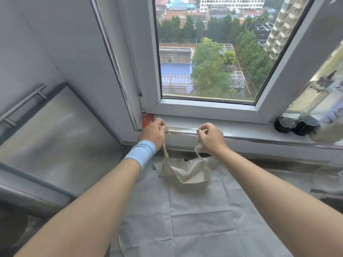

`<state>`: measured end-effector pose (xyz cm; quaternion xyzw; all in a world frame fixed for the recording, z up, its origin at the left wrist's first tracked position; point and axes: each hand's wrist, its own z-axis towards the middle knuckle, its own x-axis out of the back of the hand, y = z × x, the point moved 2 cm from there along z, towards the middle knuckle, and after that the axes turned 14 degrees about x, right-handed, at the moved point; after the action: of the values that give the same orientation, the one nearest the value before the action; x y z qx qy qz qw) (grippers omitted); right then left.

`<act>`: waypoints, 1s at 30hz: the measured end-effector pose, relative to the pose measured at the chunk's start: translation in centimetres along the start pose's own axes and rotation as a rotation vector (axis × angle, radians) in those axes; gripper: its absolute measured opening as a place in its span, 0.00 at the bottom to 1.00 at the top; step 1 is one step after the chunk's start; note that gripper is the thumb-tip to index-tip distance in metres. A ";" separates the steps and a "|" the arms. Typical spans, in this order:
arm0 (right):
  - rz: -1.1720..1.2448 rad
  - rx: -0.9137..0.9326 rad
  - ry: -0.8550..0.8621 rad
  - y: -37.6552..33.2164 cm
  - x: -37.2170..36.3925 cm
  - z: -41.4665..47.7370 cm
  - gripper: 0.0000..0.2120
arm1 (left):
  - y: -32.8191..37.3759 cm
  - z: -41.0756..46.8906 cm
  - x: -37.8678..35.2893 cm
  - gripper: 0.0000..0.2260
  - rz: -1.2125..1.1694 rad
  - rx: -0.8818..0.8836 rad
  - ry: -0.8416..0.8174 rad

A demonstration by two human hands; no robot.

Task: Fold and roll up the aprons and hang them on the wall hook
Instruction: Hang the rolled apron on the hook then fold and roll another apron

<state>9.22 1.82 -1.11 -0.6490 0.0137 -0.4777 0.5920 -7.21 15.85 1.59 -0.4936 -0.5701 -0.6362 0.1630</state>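
2 bare forearms [104, 191] lay over a creased grey cover sheet [185, 219]; left hand [154, 129] and right hand [211, 136] each pinched 1 end of a thin cream strap [182, 129], taut left-to-right between them, with the crumpled cream cloth apron [187, 172] slung directly below, equally near both.

Nothing here can be read outright. A small red card [148, 120] lies in the corner of the window sill [250, 130] and bears pale yellow marks, perhaps characters, too blurred to make out. The cream apron [187, 173] carries a scrap of black print at its upper edge, mostly hidden in the folds. The bottles [326, 115] lying at the right end of the sill have printed labels smeared beyond reading. A low building [175, 56] outside shows a faint row of marks on its wall.
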 end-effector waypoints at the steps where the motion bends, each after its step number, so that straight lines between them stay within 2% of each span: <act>1: 0.076 -0.020 0.054 -1.1 0.7 1.3 0.04 | 0.8 0.5 1.0 0.06 0.019 0.020 0.022; 3: 0.153 0.003 0.151 -3.4 2.1 3.9 0.05 | 2.7 1.8 2.7 0.07 -0.062 0.046 0.050; 4: 0.146 0.050 0.178 -4.3 2.6 5.1 0.04 | 3.7 2.2 3.3 0.07 -0.198 0.056 0.044; 6: 0.116 0.141 0.159 -5.7 3.1 7.2 0.03 | 5.3 3.0 4.2 0.07 -0.441 0.081 0.024; 7: 0.088 0.180 0.119 -6.1 3.1 8.0 0.03 | 5.8 3.3 4.5 0.07 -0.443 0.066 0.050; 9: -0.003 0.297 0.073 -6.8 3.0 9.0 0.05 | 6.0 4.0 4.6 0.11 -0.287 -0.008 0.109; 12: -0.134 0.553 0.071 -7.7 2.5 9.3 0.11 | 5.1 4.3 3.9 0.24 -0.181 -0.139 0.109; 14: -0.257 0.609 0.004 -7.7 1.6 9.0 0.18 | 4.1 4.2 3.4 0.27 -0.126 -0.169 0.122; 16: -0.458 0.598 -0.056 -7.0 0.5 8.3 0.23 | 2.9 3.9 2.8 0.23 -0.068 -0.155 0.121; 19: -0.596 0.725 -0.075 -5.5 -1.4 6.1 0.20 | 1.5 3.1 1.7 0.11 0.061 -0.117 0.058; 22: -0.642 0.813 -0.123 -4.2 -4.0 2.5 0.16 | -0.7 1.8 0.3 0.10 0.182 -0.074 -0.086; 25: -0.561 0.844 -0.218 -3.6 -6.6 -2.2 0.13 | -4.4 -0.7 -1.1 0.11 0.232 0.029 -0.237; 27: -0.526 0.807 -0.361 -3.5 -8.8 -5.7 0.11 | -7.7 -2.9 -1.9 0.12 0.242 0.104 -0.310; 30: -0.479 0.537 -0.619 -2.6 -11.5 -10.1 0.14 | -12.1 -6.1 -2.8 0.13 0.230 0.210 -0.375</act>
<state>-4.92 1.68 -7.64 -0.5697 -0.4373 -0.3716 0.5883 -17.97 13.02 -6.68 -0.6450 -0.5935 -0.4480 0.1761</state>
